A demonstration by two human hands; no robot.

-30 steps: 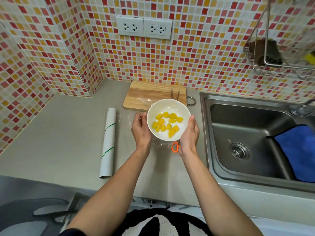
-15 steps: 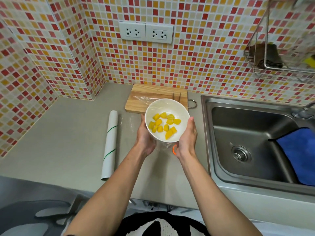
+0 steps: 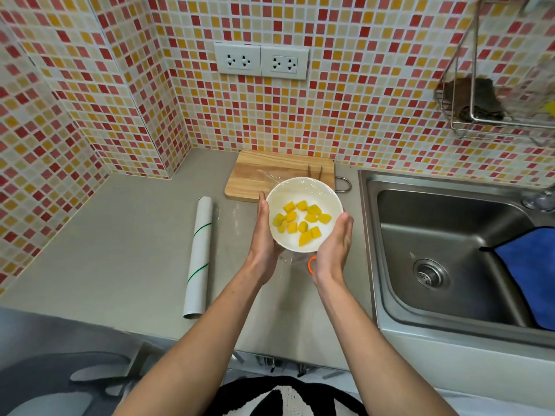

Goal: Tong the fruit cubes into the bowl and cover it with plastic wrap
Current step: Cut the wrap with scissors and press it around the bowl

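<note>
A white bowl holds several yellow fruit cubes. Clear plastic wrap lies stretched over its rim and trails back onto the wooden cutting board. I hold the bowl lifted off the counter and tilted a little toward me. My left hand cups its left side and my right hand cups its right side and underside. More wrap bunches below the bowl between my wrists. The tips of the tongs show on the board behind the bowl.
A white roll of wrap with green stripes lies on the grey counter to the left. An orange ring peeks out by my right wrist. A steel sink with a blue cloth is to the right. Tiled walls close the back and left.
Both hands have raised the bowl off the counter and slid from its sides to cup it lower down, pressing the wrap against it. The bowl now tilts slightly toward me.
</note>
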